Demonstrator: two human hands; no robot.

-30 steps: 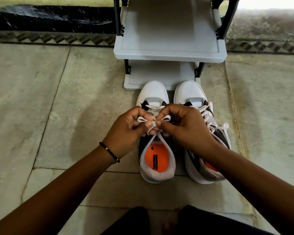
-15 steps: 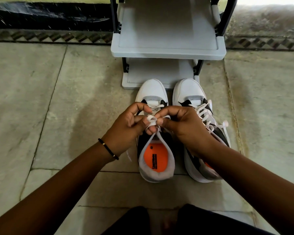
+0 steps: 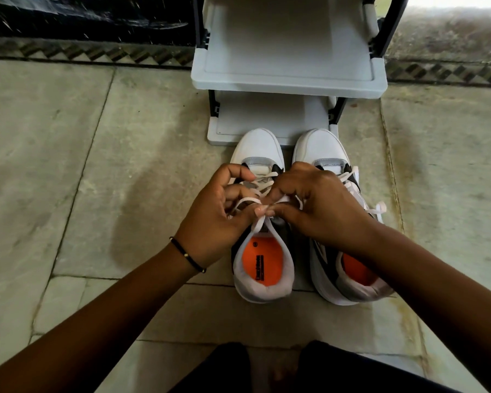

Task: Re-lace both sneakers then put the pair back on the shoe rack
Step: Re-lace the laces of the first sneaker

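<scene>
Two white, grey and black sneakers with orange insoles stand side by side on the stone floor, toes toward the shoe rack (image 3: pixel 288 82). Over the left sneaker (image 3: pixel 262 268) my left hand (image 3: pixel 219 214) and my right hand (image 3: pixel 321 205) meet, each pinching the white lace (image 3: pixel 260 219) at its tongue. A lace loop runs from my left fingers. The right sneaker (image 3: pixel 323 148) is laced, with a bow end lying off its right side; my right hand and wrist cover its middle.
The grey plastic rack has a lower shelf (image 3: pixel 267 114) just beyond the toes and an upper shelf above it, both bare. A patterned floor border (image 3: pixel 97 52) and dark wall strip run behind. My dark-clothed knees (image 3: pixel 309 367) are at the bottom edge.
Both hands have shifted slightly toward the heel while working the lace; the small bow loops seen earlier are now drawn in between my fingertips. The sneakers have not moved.
</scene>
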